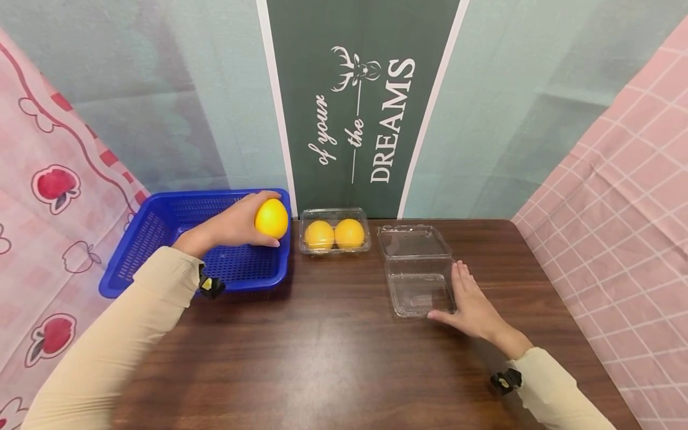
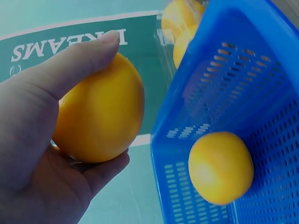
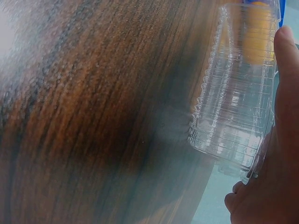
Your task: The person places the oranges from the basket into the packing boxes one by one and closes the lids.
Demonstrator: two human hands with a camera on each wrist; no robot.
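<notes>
My left hand [image 1: 233, 227] grips a yellow round fruit [image 1: 271, 218] over the right end of a blue plastic basket [image 1: 150, 239]. In the left wrist view, fingers and thumb [image 2: 70, 65] wrap the fruit [image 2: 100, 112], and a second yellow fruit [image 2: 220, 168] lies inside the basket [image 2: 233, 70]. An open, empty clear clamshell box [image 1: 416, 269] sits right of centre on the table. My right hand [image 1: 470, 301] lies flat with straight fingers against the box's right side [image 3: 238, 93]. A closed clear box [image 1: 334, 232] with two yellow fruits stands between the basket and the open box.
The dark wooden table [image 1: 322, 358] carries everything. A printed backdrop [image 1: 365, 107] hangs right behind it. Pink patterned cloth hangs at the left [image 1: 48, 191] and at the right [image 1: 618, 197].
</notes>
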